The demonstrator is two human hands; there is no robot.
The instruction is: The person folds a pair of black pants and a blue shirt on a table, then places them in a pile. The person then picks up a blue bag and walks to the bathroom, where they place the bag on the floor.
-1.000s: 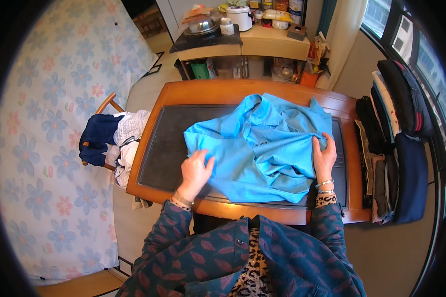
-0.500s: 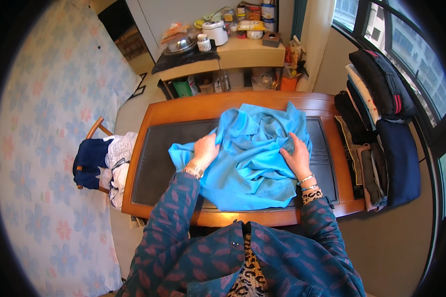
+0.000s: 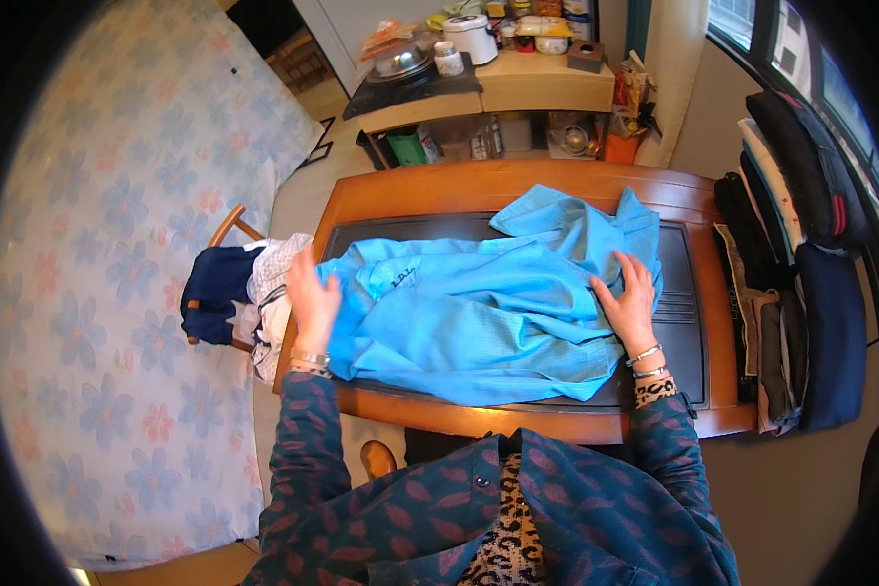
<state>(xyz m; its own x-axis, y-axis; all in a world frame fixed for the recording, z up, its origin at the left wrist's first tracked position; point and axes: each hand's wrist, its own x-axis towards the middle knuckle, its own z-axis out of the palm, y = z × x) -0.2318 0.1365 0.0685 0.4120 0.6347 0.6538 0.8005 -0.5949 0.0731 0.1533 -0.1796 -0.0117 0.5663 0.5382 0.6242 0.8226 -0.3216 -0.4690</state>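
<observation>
A light blue garment (image 3: 479, 313) with a small dark marking lies spread sideways over the table, loosely wrinkled. Its far right part is bunched into folds. At the garment's left end is my left hand (image 3: 313, 303), fingers stretched upward and thumb apart, beside the cloth's edge; whether it touches the cloth is hard to tell. My right hand (image 3: 630, 308) rests on the right part of the cloth, its thumb and fingers spread. The wooden table (image 3: 391, 186) has a dark inset top, partly covered by the garment.
Folded clothes (image 3: 781, 293) are stacked along the table's right side. To the left, a chair (image 3: 227, 227) carries dark blue and white clothes, next to a floral-covered surface (image 3: 117, 322). Beyond the table stands a wooden counter (image 3: 547, 93) with a white cooker (image 3: 471, 41).
The bunched garment has been spread out to the left, and its dark marking now shows. My left hand has moved left to its end; my right hand stays on its right part.
</observation>
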